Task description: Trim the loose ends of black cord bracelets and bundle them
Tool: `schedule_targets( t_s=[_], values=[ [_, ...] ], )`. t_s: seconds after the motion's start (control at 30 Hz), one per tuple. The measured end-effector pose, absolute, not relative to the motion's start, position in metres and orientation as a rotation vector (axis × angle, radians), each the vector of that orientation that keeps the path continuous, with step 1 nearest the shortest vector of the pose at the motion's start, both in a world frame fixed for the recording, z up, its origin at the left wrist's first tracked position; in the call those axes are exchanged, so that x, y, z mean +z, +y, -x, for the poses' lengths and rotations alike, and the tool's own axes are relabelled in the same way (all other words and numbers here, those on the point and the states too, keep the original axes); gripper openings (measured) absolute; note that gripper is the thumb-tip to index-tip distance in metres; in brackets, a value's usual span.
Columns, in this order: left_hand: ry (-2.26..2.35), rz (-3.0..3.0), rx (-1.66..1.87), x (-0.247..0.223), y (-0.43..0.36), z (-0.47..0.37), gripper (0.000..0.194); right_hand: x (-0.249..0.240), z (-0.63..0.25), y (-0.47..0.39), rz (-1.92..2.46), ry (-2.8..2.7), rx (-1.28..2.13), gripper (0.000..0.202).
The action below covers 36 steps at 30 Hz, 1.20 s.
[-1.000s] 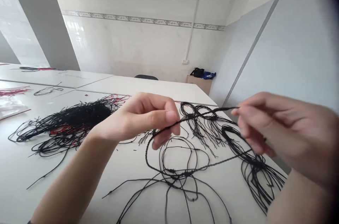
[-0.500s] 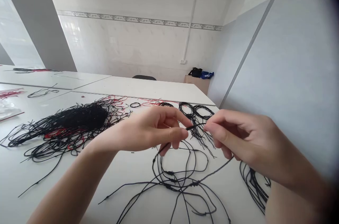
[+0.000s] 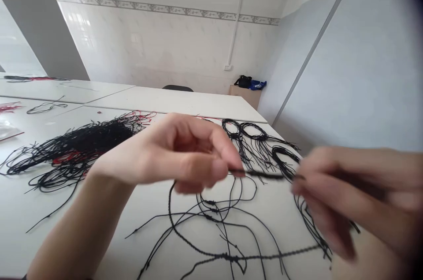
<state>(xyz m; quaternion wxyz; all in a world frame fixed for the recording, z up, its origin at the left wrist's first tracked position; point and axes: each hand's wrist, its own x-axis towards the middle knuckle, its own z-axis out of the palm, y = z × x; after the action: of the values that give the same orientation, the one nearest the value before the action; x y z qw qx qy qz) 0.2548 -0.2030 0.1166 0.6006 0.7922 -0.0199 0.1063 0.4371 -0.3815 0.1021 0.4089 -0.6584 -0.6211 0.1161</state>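
Note:
A black braided cord point(image 3: 266, 175) stretches between my two hands above the white table. My left hand point(image 3: 198, 161) pinches it between thumb and index finger, near the centre of the view. At the right, my right hand point(image 3: 357, 192), blurred by motion, has its fingers closed on the other end of that stretch. A loop of the cord point(image 3: 188, 242) hangs below the hands, with a knotted part at its bottom. Several thin black knotted cords point(image 3: 211, 209) lie on the table beneath.
A large tangled heap of black cords point(image 3: 95, 139) with some red lies at the left. Coiled black bundles point(image 3: 253, 131) lie beyond my hands. The white table point(image 3: 185, 101) extends back toward a black chair point(image 3: 177, 88). A black bag point(image 3: 243, 80) rests on a box at the back.
My right hand has moved right, away from my left hand, so a longer stretch of cord shows between them. The hanging loop has widened. The camera view has shifted slightly.

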Motion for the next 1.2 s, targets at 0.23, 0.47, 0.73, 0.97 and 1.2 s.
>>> schedule_targets(
  t_s=[0.23,0.47,0.73,0.97,1.2],
  values=[
    [0.377,-2.559,0.176,0.006,-0.168,-0.345,0.023,0.048,-0.498,-0.319,2.46,-1.689,0.64,0.026],
    [0.344,-2.781,0.203,-0.053,-0.185,-0.37,0.023,-0.019,-0.52,-0.307,2.546,-1.579,0.409,0.015],
    [0.383,-2.92,0.196,-0.059,-0.177,-0.37,0.025,-0.036,-0.523,-0.302,2.456,-1.621,0.4,0.028],
    [0.388,-2.927,0.198,-0.069,-0.175,-0.373,0.03,-0.047,-0.528,-0.301,2.413,-1.639,0.413,0.016],
    [0.344,-2.866,0.218,-0.067,-0.165,-0.372,0.024,-0.046,-0.519,-0.298,2.35,-1.699,0.38,0.016]
  ],
)
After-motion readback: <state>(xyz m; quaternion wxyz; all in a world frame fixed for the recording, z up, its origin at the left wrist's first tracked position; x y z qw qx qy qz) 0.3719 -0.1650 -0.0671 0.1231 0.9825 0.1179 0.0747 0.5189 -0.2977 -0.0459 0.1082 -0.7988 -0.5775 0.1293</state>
